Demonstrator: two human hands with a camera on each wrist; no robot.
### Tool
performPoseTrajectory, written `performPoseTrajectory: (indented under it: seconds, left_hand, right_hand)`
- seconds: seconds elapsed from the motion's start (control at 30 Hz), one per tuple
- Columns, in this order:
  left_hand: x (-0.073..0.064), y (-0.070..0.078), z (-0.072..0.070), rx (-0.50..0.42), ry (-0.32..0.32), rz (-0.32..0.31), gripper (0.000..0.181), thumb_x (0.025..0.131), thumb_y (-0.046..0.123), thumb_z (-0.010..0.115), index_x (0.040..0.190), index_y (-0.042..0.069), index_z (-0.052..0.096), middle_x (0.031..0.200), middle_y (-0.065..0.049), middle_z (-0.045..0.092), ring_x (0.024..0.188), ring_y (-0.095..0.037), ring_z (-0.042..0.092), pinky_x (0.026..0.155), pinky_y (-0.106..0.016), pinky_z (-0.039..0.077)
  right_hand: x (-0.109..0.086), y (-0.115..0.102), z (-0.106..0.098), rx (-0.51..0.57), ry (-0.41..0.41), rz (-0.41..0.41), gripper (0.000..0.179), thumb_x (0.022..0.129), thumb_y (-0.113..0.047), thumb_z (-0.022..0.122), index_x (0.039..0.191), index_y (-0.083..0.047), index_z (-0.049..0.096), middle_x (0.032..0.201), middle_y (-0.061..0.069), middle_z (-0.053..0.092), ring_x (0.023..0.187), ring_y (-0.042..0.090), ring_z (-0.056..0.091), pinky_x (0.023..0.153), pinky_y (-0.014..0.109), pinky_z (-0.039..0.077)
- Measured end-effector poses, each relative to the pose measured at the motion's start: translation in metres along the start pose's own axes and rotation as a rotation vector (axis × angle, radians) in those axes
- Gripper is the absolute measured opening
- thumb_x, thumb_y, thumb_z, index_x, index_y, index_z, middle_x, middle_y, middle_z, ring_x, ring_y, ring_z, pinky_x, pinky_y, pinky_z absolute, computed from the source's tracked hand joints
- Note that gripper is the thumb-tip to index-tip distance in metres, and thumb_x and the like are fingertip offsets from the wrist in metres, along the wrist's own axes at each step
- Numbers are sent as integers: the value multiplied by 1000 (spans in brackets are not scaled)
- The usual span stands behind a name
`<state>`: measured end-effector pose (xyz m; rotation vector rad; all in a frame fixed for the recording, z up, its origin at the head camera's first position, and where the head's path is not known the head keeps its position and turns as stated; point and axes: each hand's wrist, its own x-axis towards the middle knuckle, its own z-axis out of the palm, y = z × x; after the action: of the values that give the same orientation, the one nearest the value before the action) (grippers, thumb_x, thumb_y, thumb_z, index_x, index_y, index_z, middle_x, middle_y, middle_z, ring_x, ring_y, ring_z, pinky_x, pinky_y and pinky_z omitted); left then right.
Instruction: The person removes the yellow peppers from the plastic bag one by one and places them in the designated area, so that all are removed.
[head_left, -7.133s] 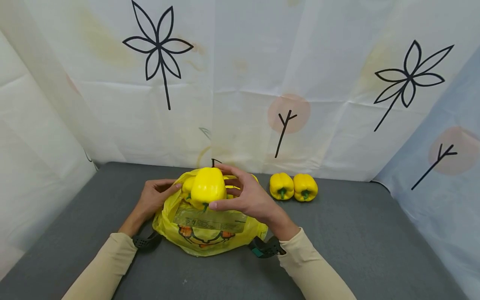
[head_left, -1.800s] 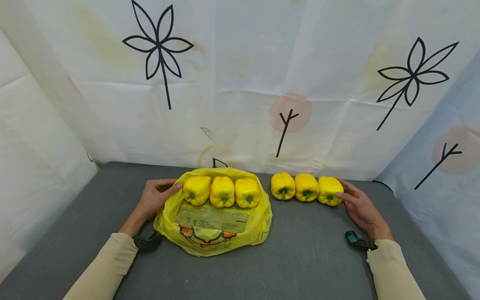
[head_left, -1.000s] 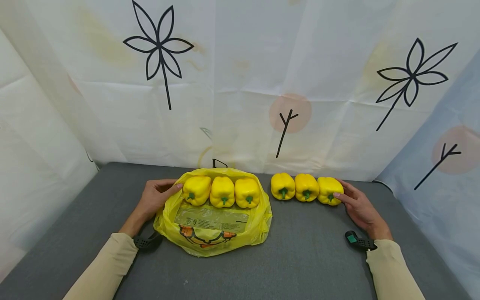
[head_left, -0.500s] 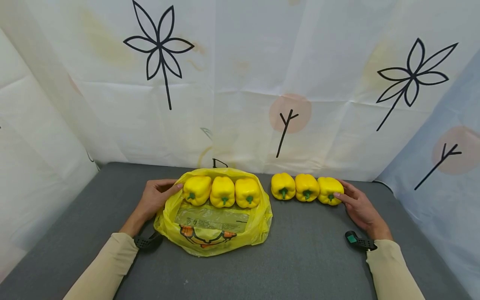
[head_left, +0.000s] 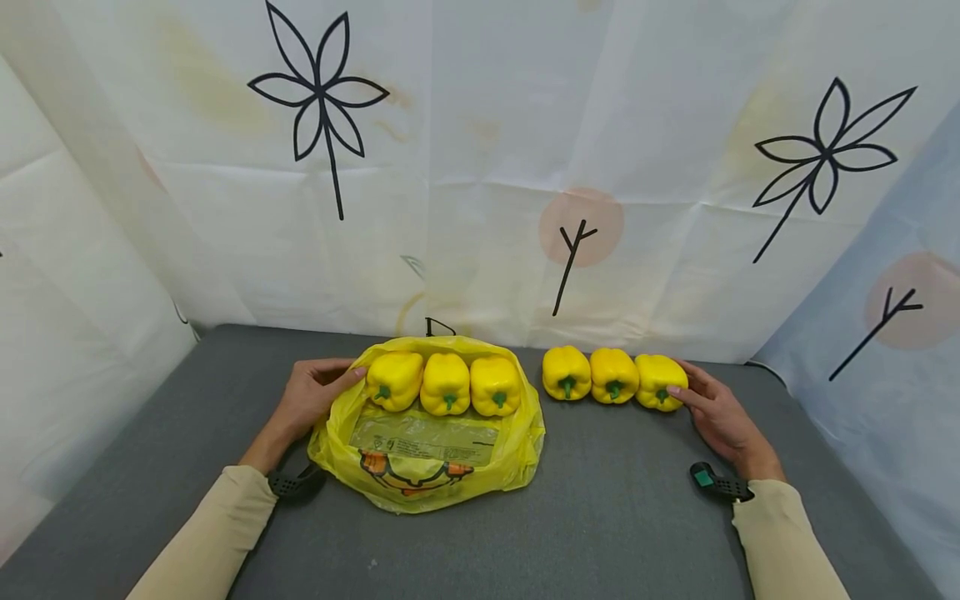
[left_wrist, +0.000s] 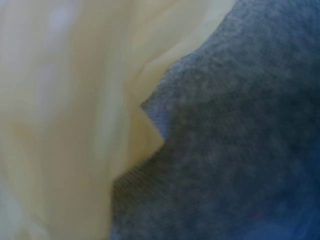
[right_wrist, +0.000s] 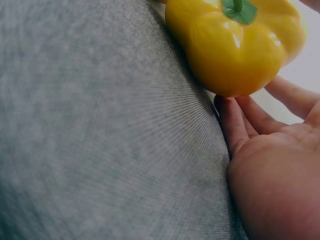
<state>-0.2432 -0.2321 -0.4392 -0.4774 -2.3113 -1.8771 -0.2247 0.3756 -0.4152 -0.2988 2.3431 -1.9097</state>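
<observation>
A yellow plastic bag (head_left: 517, 467) lies spread open in the middle of the table, with three yellow bell peppers (head_left: 446, 383) lined up inside its mouth. My left hand (head_left: 303, 400) pinches the bag's left rim between thumb and fingers; its fingertips are partly hidden behind the rim. To the right of the bag stand two more bell peppers (head_left: 566, 373) and a third, the rightmost bell pepper (head_left: 660, 379). Around that last one my right hand (head_left: 723, 417) curves, thumb in front and fingers behind. The right wrist view shows fingers touching the pepper's (right_wrist: 235, 55) underside.
The dark grey table (head_left: 600, 517) extends in front of the bag and peppers. A white patterned cloth (head_left: 480, 167) hangs behind its far edge, with side cloths left and right. Loose bag plastic (left_wrist: 65, 125) fills the left wrist view's left half.
Seven seconds ago my right hand held a pepper above the bag and two stood in the outside row; now three stand there. Over the last second or so both hands have stayed still.
</observation>
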Motion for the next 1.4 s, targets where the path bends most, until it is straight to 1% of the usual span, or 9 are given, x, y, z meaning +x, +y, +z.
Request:
performPoseTrajectory:
  seconds: [0.17,0.37,0.47,0.6,0.73,0.77,0.87,1.17,1.4]
  left_hand:
    - [-1,0,0,-4,0,3,33,100,15,68,124,-9,69,107,3,75,90,-12,72,75,-29,61]
    - [-1,-2,-1,-2,-7,5,33,101,15,67,124,-8,69,109,0,75,90,-13,72,75,-30,62]
    - [-1,-2,-1,1,-8,5,33,101,15,67,125,-8,69,110,-2,75,90,-13,73,75,-30,62]
    - [0,0,-1,4,-6,5,33,101,15,67,125,-7,69,110,-2,75,90,-12,72,75,-29,61]
    - [0,-1,0,5,-4,9,32,100,15,67,124,-7,70,109,0,75,90,-13,72,75,-29,61]
    - [0,-1,0,6,-4,9,32,101,15,67,124,-7,70,109,0,75,89,-13,72,75,-29,61]
    - [0,-2,-1,11,0,5,32,100,15,68,124,-6,70,109,-3,75,89,-13,72,74,-30,62]
    - [2,1,1,10,10,1,33,99,16,69,123,-7,70,110,-4,75,90,-14,73,75,-30,62]
    - [-1,1,1,-10,11,-8,33,99,14,69,123,-9,69,108,1,75,89,-13,73,74,-30,62]
  right_hand:
    - [0,0,0,40,12,10,70,109,-18,51,162,2,9,145,-6,36,123,-3,43,97,13,36]
    - [-1,-3,0,84,57,34,69,109,-19,52,162,-1,11,157,14,23,123,-2,42,96,14,36]
    - [0,-6,0,87,70,52,69,109,-20,52,163,-4,13,163,22,11,130,5,37,97,15,36]
    - [1,-8,-2,78,66,70,70,109,-22,52,164,-6,11,166,26,0,139,16,28,103,19,34]
    - [0,-8,-2,77,66,72,71,109,-22,52,163,-5,10,165,26,2,133,8,35,100,16,36]
    - [0,-8,-2,79,67,70,71,109,-22,52,163,-4,11,165,27,3,129,4,37,97,14,37]
    - [0,-8,-1,77,69,77,72,109,-23,52,163,-3,9,164,26,5,123,-1,41,96,12,37]
    - [1,-9,-2,87,71,51,70,109,-22,51,163,-3,10,163,25,5,122,-1,40,96,14,35]
    - [0,-9,-1,134,71,51,72,109,-22,50,163,-3,7,164,24,-1,122,-4,40,95,13,38]
